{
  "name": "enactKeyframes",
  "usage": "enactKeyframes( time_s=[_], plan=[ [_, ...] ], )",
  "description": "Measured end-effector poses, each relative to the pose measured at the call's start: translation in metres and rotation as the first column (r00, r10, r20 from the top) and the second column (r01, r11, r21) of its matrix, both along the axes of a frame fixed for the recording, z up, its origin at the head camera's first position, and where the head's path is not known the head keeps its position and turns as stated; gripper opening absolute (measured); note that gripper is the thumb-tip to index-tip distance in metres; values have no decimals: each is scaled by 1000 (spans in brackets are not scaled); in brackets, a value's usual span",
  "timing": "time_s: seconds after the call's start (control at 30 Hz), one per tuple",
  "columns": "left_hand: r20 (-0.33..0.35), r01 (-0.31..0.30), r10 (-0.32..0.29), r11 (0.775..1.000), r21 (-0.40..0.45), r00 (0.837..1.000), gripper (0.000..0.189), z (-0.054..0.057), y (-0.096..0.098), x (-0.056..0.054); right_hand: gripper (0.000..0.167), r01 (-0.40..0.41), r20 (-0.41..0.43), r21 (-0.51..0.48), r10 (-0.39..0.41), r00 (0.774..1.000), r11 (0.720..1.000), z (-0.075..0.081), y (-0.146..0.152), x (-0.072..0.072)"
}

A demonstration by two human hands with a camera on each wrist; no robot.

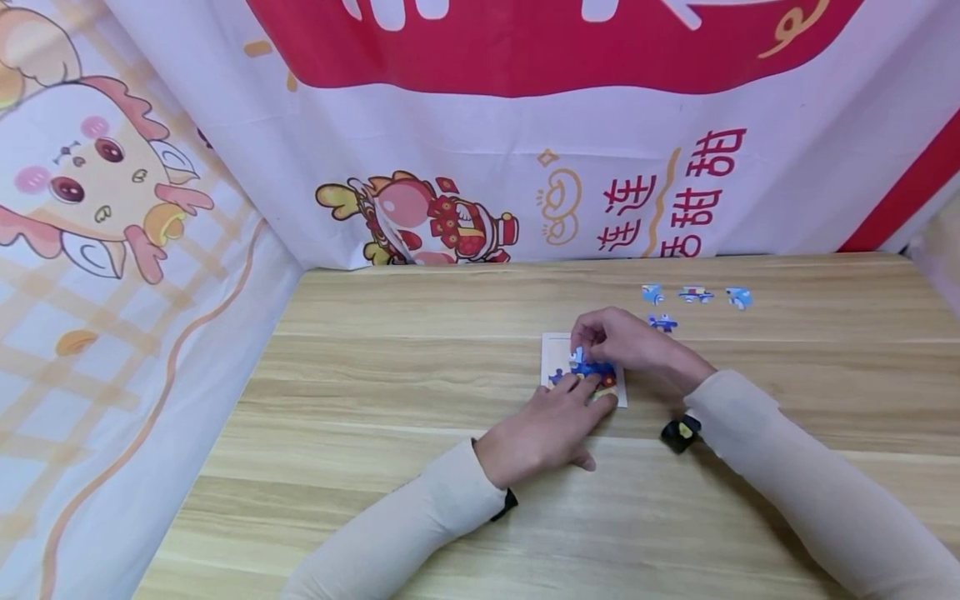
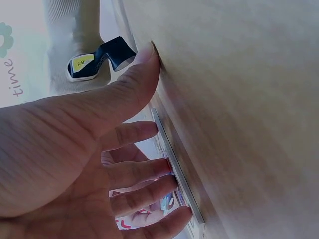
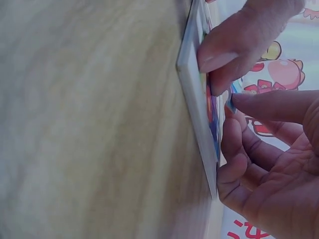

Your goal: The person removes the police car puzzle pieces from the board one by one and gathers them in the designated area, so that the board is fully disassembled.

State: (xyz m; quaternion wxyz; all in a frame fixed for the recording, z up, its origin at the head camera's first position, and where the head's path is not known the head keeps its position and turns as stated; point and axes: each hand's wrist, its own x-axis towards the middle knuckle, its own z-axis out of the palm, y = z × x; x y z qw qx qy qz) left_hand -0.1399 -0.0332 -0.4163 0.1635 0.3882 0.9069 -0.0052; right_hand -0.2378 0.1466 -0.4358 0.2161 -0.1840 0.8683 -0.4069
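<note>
A small puzzle board (image 1: 546,354) with a pale rim lies on the wooden table, partly filled with blue picture pieces (image 1: 600,369). My right hand (image 1: 626,340) is over its upper part and pinches a blue-and-white puzzle piece (image 1: 577,360) between thumb and fingertips. In the right wrist view the edge of that puzzle piece (image 3: 231,103) shows close over the board. With fingers extended, my left hand (image 1: 551,429) rests its fingertips on the near part of the board and hides some of it. Its thumb (image 2: 142,74) lies apart from the board, at the tabletop.
Several loose puzzle pieces (image 1: 696,294) lie on the table (image 1: 405,358) beyond the right hand, the nearest puzzle piece (image 1: 663,323) close to the right wrist. A printed cloth (image 1: 465,125) hangs along the table's back edge, and another cloth (image 1: 150,333) covers the left side.
</note>
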Motion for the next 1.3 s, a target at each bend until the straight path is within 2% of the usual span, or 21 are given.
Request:
enactKeyframes(
  time_s=[0.33,0.57,0.73,1.0,1.3],
  plan=[
    [-36,19,-20,1000,-13,999,83,-1,0,1,14,-16,-8,-108,15,1000,994,3,7,2],
    [-12,-1,1,1000,-23,1000,83,1,0,2,12,26,-27,-91,-29,999,996,9,17,3],
    [-35,-4,3,1000,-26,999,82,1,0,4,12,54,-49,-102,-59,997,993,15,32,2],
    [-7,-11,11,1000,-26,1000,83,3,0,4,16,140,-80,-24,-142,987,990,25,66,3],
    [-4,-9,9,1000,-20,1000,83,3,0,5,23,251,-94,75,-244,965,965,23,113,-2]
  ],
)
